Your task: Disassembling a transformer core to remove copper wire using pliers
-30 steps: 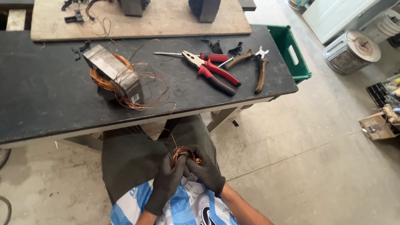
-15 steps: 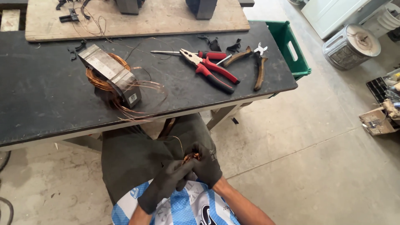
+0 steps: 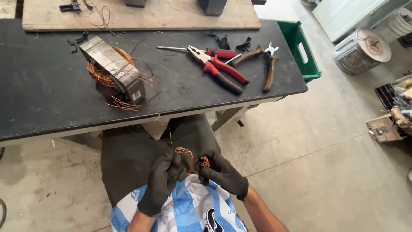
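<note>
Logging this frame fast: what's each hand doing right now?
Left hand: closed on the copper wire bundle.
Right hand: closed, pinching the same wire.

- two gloved hands: left hand (image 3: 162,182), right hand (image 3: 221,174)
- one small copper wire bundle (image 3: 189,155) between them
- one metal core (image 3: 112,68) wound with copper on the bench
- one red-handled pliers (image 3: 219,68)
- one brown-handled pliers (image 3: 268,68)
- one green crate (image 3: 300,51)
- one metal can (image 3: 360,50)
</note>
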